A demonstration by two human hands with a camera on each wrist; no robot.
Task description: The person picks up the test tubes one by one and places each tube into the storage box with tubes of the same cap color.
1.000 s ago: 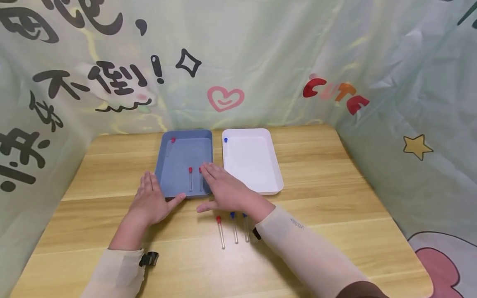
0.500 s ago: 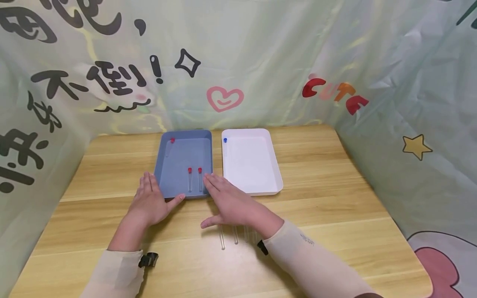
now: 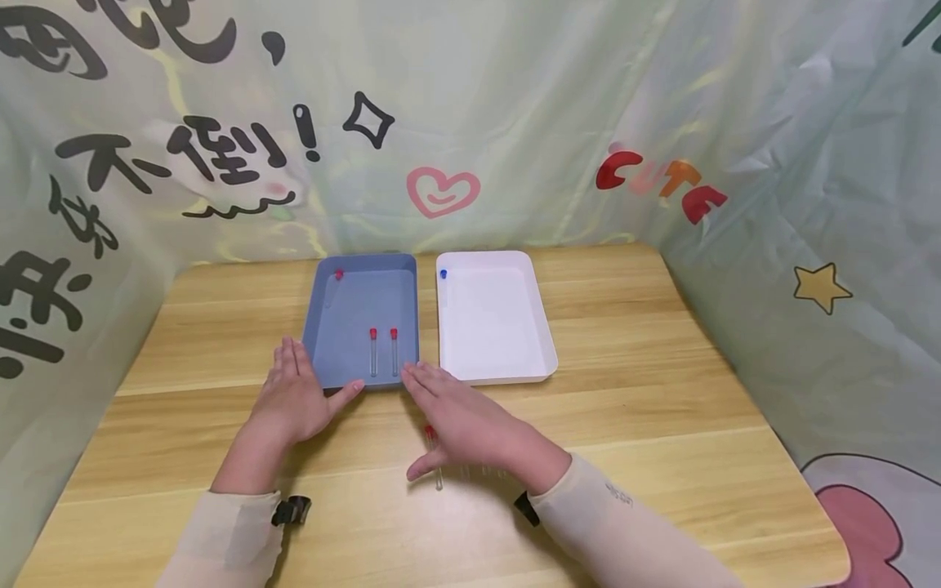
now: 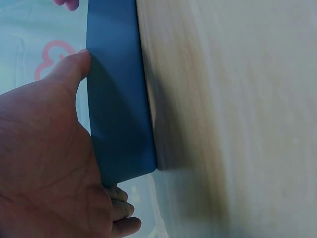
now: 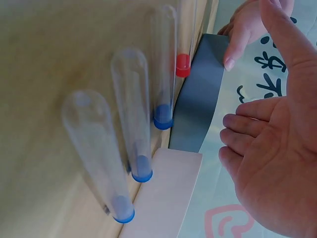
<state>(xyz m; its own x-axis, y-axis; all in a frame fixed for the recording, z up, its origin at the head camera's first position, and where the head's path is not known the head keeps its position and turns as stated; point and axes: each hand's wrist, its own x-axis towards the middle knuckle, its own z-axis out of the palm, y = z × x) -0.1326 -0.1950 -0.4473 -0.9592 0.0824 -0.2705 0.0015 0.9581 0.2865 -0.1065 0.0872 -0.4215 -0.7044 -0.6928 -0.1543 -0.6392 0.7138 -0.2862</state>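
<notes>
Backdrop (image 3: 529, 98) reads "CUTE"; right sleeve's print (image 3: 619, 495) illegible; left hand (image 3: 290, 400), spread, touches the blue tray (image 3: 341, 351) holding red-capped tubes (image 3: 373, 353); right hand (image 3: 466, 420), likewise spread, is above blue-capped tubes (image 5: 131, 109) lying on the table (image 3: 625, 425).

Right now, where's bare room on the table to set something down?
Free: table right of the white tray; near strip between left sleeve and right sleeve; white tray's middle. Crowded: around the right hand, where one red-capped tube and three blue-capped tubes lie; left hand occupies the blue tray's near-left corner.
</notes>
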